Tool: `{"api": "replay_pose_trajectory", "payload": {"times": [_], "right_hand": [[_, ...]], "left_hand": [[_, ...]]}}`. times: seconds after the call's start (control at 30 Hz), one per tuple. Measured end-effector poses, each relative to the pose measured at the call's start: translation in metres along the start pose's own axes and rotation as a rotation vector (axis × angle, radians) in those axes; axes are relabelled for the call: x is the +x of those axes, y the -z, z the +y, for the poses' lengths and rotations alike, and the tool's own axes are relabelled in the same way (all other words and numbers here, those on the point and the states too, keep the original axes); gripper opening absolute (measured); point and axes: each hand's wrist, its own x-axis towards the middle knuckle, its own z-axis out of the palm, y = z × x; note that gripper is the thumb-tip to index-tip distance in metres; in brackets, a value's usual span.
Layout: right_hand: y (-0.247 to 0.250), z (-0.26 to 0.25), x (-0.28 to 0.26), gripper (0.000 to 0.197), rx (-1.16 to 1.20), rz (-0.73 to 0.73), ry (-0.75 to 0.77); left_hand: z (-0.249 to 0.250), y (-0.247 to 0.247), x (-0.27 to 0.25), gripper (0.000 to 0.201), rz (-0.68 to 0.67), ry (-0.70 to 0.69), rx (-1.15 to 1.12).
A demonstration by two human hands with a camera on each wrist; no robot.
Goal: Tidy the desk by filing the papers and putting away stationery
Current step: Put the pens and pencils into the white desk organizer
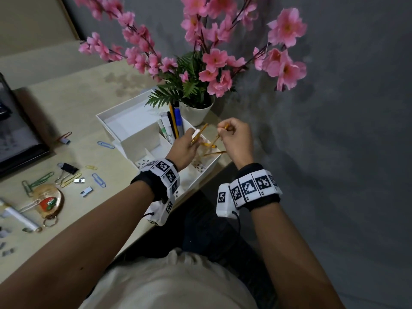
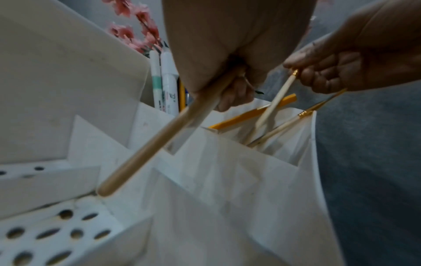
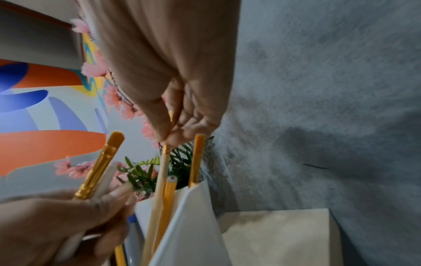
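Our right hand (image 1: 237, 139) pinches a thin paintbrush (image 3: 159, 183) by its gold end and lowers it into a slot of the white organizer (image 1: 124, 121), at the corner of the surface (image 1: 73, 103). We think we are putting brushes away. This brush stands almost straight up, wooden handle down in the slot, brush end up in our fingers. Our left hand (image 1: 186, 148) grips a fat paintbrush (image 2: 159, 144) above the organizer, tilted, bristles up and away from us. Next, we should let the thin one drop, then slide the fat one in, handle first.
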Motion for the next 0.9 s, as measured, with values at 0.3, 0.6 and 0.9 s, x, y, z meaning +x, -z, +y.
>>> {"api": "replay_pose_trajectory", "payload": {"times": [0.3, 0.6, 0.9], "right_hand": [[-0.009, -0.018, -0.013, 0.01, 0.117, -0.131, 0.081], [0.027, -0.028, 0.009, 0.014, 0.253, 0.24, 0.115], [0.005, -0.008, -0.013, 0.012, -0.282, 0.012, 0.152]], "left_hand": [[0.003, 0.004, 0.003, 0.025, 0.014, -0.112, 0.153], [0.004, 0.032, 0.018, 0.025, 0.103, 0.112, -0.332], [-0.005, 0.034, 0.04, 0.032, 0.192, -0.001, -0.004]]}}
